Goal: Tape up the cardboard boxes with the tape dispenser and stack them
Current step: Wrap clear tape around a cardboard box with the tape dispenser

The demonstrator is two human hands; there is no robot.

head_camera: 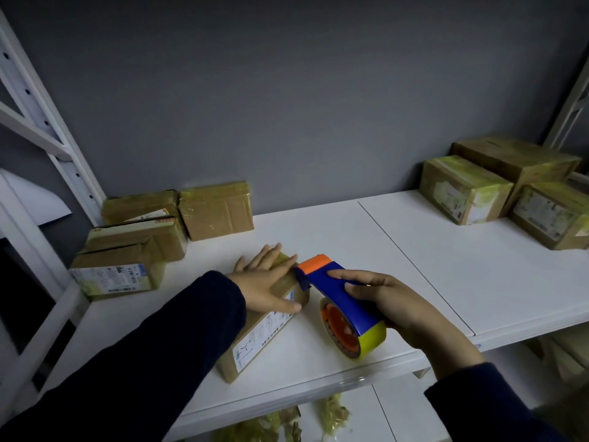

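- While the left hand [266,282] presses flat on it with straight fingers [271,255], the box [264,333] lies closed at the middle of the shelf [350,237], contents hidden.
- Its long axis runs away from the person, leaning slightly right; a label [255,342] shows on its right side.
- The right hand [392,301] curls its fingers round the dispenser [338,291], just right of the box.
- The dispenser's orange cutter [317,261] points away and left, at the box's far top edge; its yellow roll [366,342] is nearest the person.
- Counted: one dispenser, one box under the hand, three right boxes [462,193] taped shut, and a left cluster [127,250] of three or four boxes; I cannot tell which.
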